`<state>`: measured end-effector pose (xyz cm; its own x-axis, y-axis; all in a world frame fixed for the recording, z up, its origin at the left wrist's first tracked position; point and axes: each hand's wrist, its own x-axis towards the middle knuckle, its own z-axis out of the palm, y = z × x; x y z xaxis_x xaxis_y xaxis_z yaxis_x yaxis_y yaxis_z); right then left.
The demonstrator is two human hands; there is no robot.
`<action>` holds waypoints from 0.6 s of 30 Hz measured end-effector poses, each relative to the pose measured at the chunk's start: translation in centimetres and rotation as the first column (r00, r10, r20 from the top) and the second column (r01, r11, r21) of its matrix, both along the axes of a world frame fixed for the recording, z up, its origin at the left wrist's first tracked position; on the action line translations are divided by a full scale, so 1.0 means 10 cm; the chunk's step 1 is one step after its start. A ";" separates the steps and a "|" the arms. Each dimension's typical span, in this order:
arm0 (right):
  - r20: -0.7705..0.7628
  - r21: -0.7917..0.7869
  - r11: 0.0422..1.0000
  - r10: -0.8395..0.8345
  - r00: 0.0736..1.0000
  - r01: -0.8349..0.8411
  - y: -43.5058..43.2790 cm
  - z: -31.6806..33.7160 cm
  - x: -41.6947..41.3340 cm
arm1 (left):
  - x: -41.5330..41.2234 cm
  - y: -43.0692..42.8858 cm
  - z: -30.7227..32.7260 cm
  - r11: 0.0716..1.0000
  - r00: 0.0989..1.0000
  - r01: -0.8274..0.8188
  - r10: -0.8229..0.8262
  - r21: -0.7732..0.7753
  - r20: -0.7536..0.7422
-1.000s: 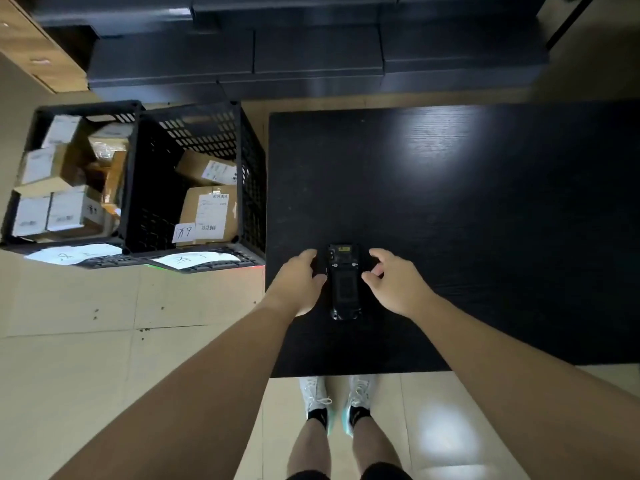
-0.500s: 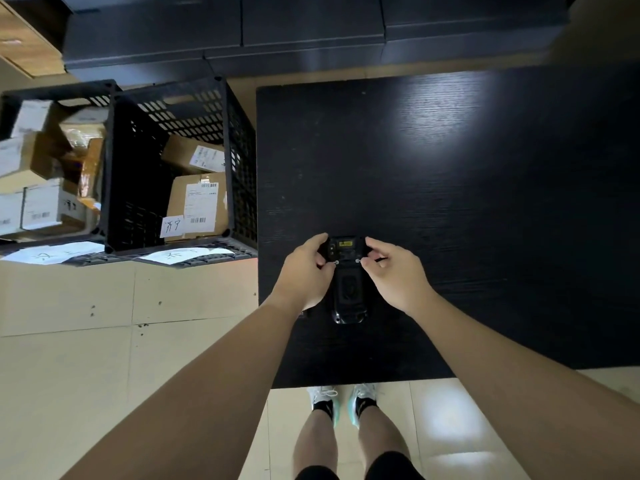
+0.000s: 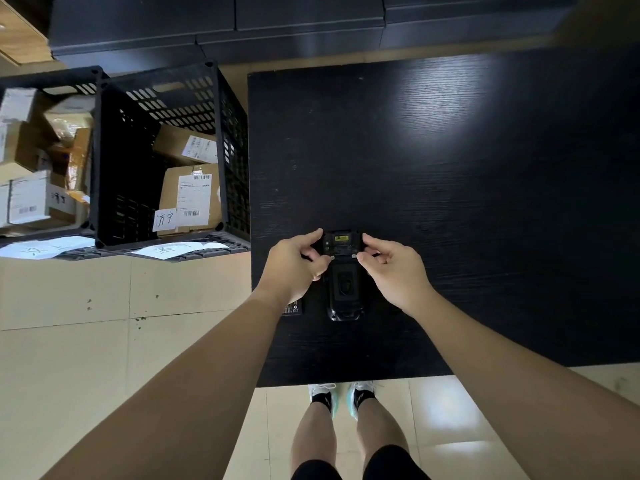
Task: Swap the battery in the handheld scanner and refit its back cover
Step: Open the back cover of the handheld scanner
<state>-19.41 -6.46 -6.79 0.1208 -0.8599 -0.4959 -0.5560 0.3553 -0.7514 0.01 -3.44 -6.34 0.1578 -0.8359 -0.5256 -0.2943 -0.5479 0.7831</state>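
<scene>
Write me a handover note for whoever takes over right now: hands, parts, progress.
Left hand and right hand: fingertips pinch the two small latches on the black handheld scanner, one at each side.
Scanner lies back up near the front edge of the black wooden table.
A flat dark labelled piece, perhaps a battery, lies beside it under the left wrist.
Done: nothing clearly visible.
Left: open cover, swap battery, refit cover.

Both hands, left and right, pinch the scanner lying face down near the desk's front edge.
</scene>
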 end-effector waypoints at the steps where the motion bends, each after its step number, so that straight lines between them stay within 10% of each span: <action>1: 0.003 0.000 1.000 0.003 1.000 -0.003 0.00 -0.01 -0.01 | 0.00 0.00 0.00 1.000 1.000 -0.010 0.010 0.001 -0.010; 18: 0.107 0.002 0.992 -0.125 0.986 0.125 -0.04 -0.10 0.02 | 0.01 -0.09 0.00 0.991 0.993 -0.107 0.110 0.080 -0.036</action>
<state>-19.19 -6.83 -7.81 0.0643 -0.8737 -0.4822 -0.4236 0.4136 -0.8059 0.15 -4.32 -6.37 0.2228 -0.7710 -0.5966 -0.1982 -0.6350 0.7466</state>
